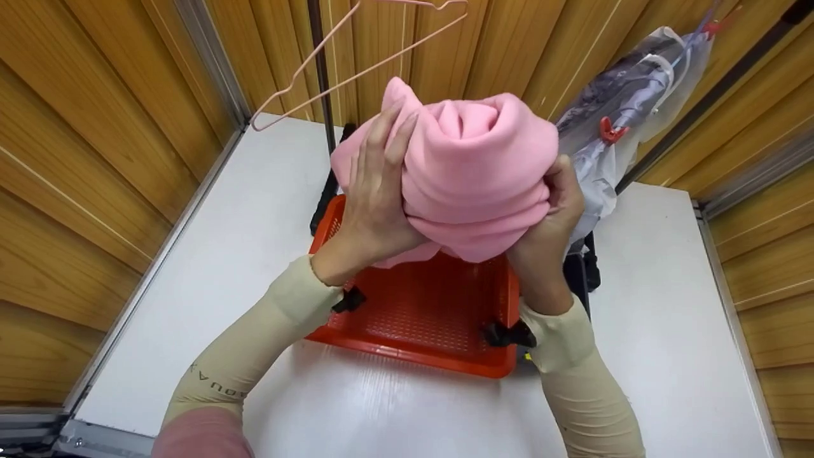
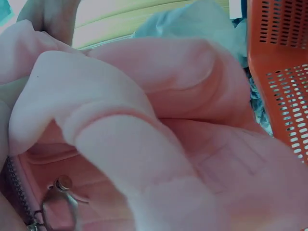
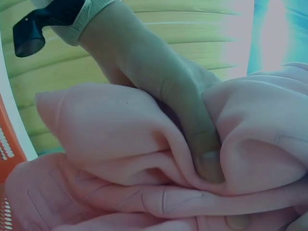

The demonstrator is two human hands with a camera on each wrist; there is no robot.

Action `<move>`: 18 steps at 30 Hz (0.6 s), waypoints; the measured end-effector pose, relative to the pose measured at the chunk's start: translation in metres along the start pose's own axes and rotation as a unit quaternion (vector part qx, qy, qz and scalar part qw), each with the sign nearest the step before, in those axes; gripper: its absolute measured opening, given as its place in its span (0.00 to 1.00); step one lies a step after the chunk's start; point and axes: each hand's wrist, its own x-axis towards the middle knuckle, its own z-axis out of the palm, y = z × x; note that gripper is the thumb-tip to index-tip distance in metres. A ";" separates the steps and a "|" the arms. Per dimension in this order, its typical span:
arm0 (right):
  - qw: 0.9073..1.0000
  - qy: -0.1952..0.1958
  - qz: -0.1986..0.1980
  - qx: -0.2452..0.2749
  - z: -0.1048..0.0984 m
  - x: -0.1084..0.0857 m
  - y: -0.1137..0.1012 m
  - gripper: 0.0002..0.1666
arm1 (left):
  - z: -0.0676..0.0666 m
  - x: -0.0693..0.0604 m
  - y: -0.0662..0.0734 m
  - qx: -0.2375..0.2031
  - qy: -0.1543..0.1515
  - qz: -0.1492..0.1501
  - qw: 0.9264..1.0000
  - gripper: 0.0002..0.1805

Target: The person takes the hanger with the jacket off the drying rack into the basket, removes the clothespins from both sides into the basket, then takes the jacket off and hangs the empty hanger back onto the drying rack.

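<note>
A bunched pink zip-up jacket (image 1: 477, 165) is held up above a red-orange plastic basket (image 1: 420, 305). My left hand (image 1: 378, 184) grips its left side, the fingers lying along the cloth and the thumb mostly hidden. On the right side my right hand (image 1: 550, 219) holds the folds. The right wrist view shows a thumb (image 3: 207, 159) pressed into the gathered fabric. In the left wrist view, a metal zip pull (image 2: 60, 207) and zip teeth show under a loose tube of the cloth. Parts of both hands are hidden by the jacket.
A pink wire hanger (image 1: 356, 70) hangs at the upper left near a black pole (image 1: 322, 83). At the right, a clear plastic cover with clothing (image 1: 626, 102) hangs with a red clip (image 1: 612, 131). Wood-look panels (image 1: 82, 127) surround the white floor (image 1: 191, 254).
</note>
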 end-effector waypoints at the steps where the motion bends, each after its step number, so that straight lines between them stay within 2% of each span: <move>1: 1.000 0.002 0.017 0.012 -0.001 -0.002 0.002 0.11 | -0.001 -0.002 0.001 0.005 -0.010 -0.004 1.000 0.57; 5: 0.992 0.014 0.100 0.071 -0.004 -0.009 0.010 0.12 | -0.006 -0.012 0.001 0.022 -0.064 -0.020 0.998 0.56; 7: 0.985 0.021 0.139 0.104 -0.005 -0.013 0.015 0.14 | -0.007 -0.016 0.001 0.029 -0.093 -0.023 0.995 0.55; 9: 0.978 0.026 0.169 0.122 -0.007 -0.018 0.020 0.11 | -0.007 -0.020 0.000 0.034 -0.119 -0.022 0.992 0.56; 11: 0.973 0.026 0.191 0.127 -0.010 -0.023 0.024 0.11 | -0.006 -0.024 -0.001 0.042 -0.147 -0.022 0.988 0.57; 15: 0.964 0.019 0.228 0.136 -0.018 -0.035 0.037 0.27 | -0.005 -0.032 0.000 0.053 -0.209 -0.033 0.976 0.60; 18: 0.959 0.008 0.247 0.141 -0.026 -0.042 0.046 0.29 | -0.003 -0.038 0.000 0.055 -0.244 -0.047 0.967 0.62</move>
